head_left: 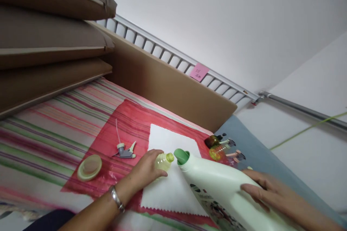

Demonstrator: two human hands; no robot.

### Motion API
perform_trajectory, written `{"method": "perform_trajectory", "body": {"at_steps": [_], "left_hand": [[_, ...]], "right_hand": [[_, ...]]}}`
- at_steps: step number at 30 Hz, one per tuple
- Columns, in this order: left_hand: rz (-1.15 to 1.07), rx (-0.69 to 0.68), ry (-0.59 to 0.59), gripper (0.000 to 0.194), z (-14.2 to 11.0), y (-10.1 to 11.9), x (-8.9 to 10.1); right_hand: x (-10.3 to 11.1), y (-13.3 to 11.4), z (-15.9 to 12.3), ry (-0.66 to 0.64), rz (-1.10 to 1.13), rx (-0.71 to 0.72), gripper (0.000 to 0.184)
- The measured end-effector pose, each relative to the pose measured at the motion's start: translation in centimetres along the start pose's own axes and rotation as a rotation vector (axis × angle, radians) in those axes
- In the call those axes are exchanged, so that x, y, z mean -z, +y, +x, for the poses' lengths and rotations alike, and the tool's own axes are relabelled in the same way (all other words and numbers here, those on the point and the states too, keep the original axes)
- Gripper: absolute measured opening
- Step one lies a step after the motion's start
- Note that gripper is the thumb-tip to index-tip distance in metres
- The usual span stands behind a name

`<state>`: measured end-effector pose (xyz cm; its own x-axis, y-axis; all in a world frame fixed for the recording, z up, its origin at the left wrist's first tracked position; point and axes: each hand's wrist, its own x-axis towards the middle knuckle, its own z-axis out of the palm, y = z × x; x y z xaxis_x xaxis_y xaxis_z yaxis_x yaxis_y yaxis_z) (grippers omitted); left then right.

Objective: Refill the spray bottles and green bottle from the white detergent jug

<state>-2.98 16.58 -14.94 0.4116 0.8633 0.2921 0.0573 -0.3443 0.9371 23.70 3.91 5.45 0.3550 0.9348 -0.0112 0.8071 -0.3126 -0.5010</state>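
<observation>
Left hand [149, 169] pinching little see-through yellowish bottle [162, 165], dead centre-ish, tilted over white sheet [172, 193]. Right hand [273, 191], lower right, fingers curled round big pale-green jug [222, 184], tipped too, green spout [181, 156] just beside bottle mouth. Grey spray trigger [126, 152] left of centre, round pale lid-looking thing [89, 168] lower left.

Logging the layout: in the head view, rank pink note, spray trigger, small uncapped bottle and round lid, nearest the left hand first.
1. Small uncapped bottle: in the left hand.
2. Spray trigger: just left.
3. Round lid: farther left.
4. Pink note: upper right.
</observation>
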Motion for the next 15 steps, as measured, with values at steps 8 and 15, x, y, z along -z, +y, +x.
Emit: {"method": "perform_trajectory", "body": {"at_steps": [8,15], "left_hand": [[0.007,-0.012,-0.002,0.061,0.1,-0.5,-0.3],[0.031,0.006,-0.024,0.062,0.1,-0.6,-0.3]], "right_hand": [[0.9,-2.3,1.0,-0.37,-0.21,0.051,0.029],[1.0,-3.3,1.3,-0.133,-0.094,0.078,0.02]]}}
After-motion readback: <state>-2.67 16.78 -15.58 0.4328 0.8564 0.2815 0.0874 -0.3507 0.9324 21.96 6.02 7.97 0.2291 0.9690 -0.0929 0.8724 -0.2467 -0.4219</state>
